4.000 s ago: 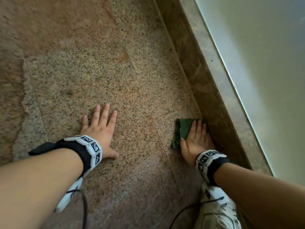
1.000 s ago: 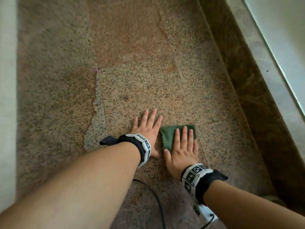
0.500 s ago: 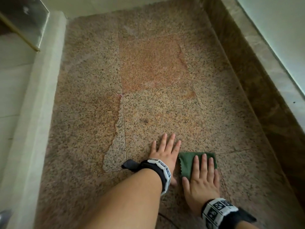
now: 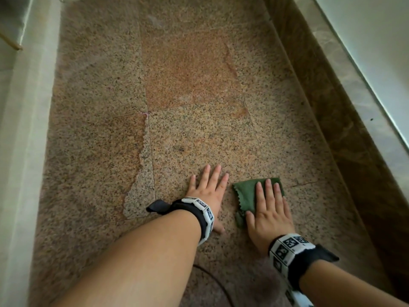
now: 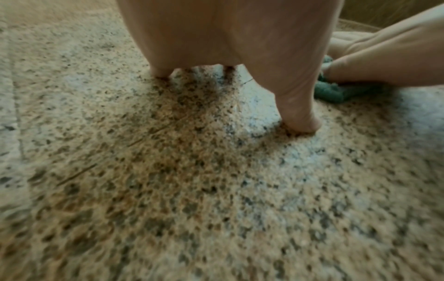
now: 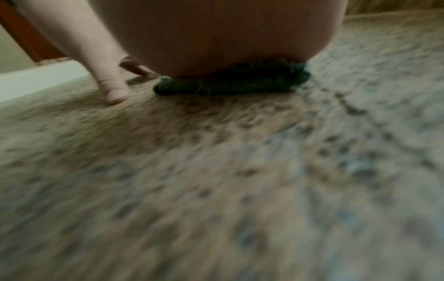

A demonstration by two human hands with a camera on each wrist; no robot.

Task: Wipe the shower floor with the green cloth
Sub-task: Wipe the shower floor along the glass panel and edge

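Observation:
A small green cloth (image 4: 245, 193) lies flat on the speckled granite shower floor (image 4: 199, 134). My right hand (image 4: 269, 209) presses down on it with straight fingers, covering most of it; its left edge and far corners show. In the right wrist view the cloth (image 6: 230, 83) is squashed under my palm. Just left of it, my left hand (image 4: 209, 191) rests flat on the bare floor, fingers spread, a small gap from the cloth. The left wrist view has my left thumb (image 5: 298, 112) on the stone and the cloth (image 5: 331, 93) to its right.
A brown marble kerb (image 4: 345, 120) runs along the right side, a pale wall (image 4: 376, 41) beyond it. A pale raised kerb (image 4: 24, 134) borders the left. A black cable (image 4: 212, 282) trails on the floor near my arms. Open floor stretches ahead.
Four seconds ago the cloth was against the right kerb; my right hand has slid it left beside my left hand. In the last second both hands stay put while the view shifts.

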